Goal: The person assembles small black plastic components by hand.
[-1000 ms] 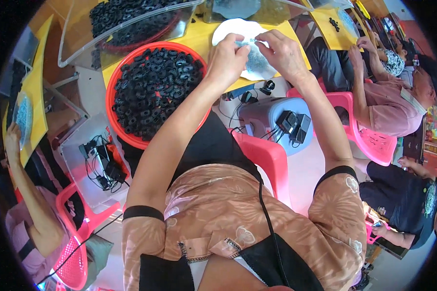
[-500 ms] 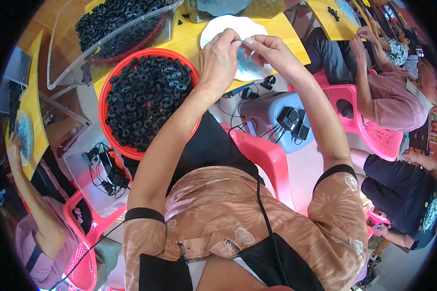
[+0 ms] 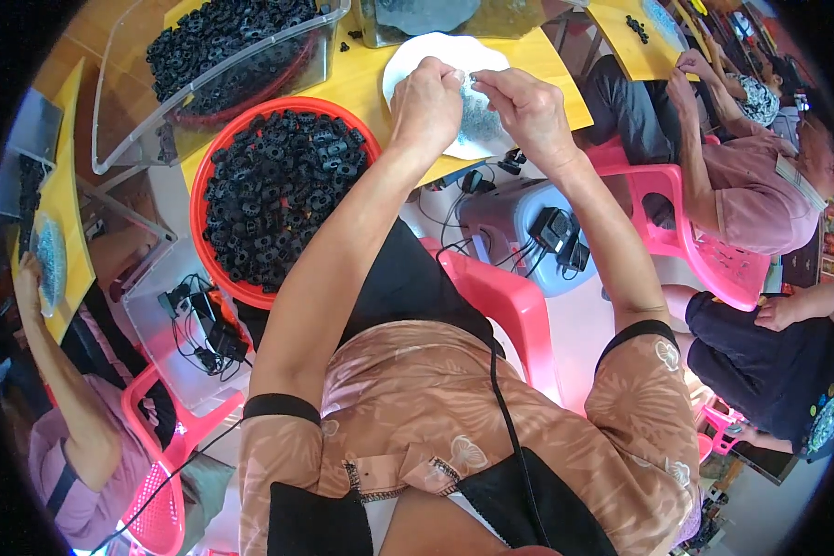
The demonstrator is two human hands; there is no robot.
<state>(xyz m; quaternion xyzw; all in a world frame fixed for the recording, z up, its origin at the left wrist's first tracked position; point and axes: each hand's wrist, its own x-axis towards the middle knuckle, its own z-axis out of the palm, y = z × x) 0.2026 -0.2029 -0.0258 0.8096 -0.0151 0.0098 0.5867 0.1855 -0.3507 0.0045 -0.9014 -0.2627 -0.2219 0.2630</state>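
- Grip of the left hand (image 3: 424, 109): fingers curled and drawn toward the thumb, above the plate's left side; whether anything sits between them cannot be told.
- Right hand (image 3: 533, 109): its grip is pinched, thumb against forefinger, on a small piece (image 3: 473, 80) too tiny to identify. Piece and fingertips are over the plate, just beside the left fingertips.
- White plate (image 3: 480, 52), wavy-edged, lies on the yellow worktop (image 3: 366, 76) beneath both hands, with fine bluish bits (image 3: 479, 122) spread over it.
- Red basin (image 3: 197, 199), heaped with black parts (image 3: 273, 195), is to the left of the plate; the left forearm passes across its right side.
- Clear bin (image 3: 128, 151), behind the basin, holds more black parts of similar look.
- Blue-grey container (image 3: 510, 215), below the worktop near the right forearm, has black adapters (image 3: 554, 230) on top.
- Pink chair (image 3: 505, 296) shows beside the person's dark-clad leg.
- Co-worker in a pink shirt (image 3: 760, 199) sits at the right, hands close together.
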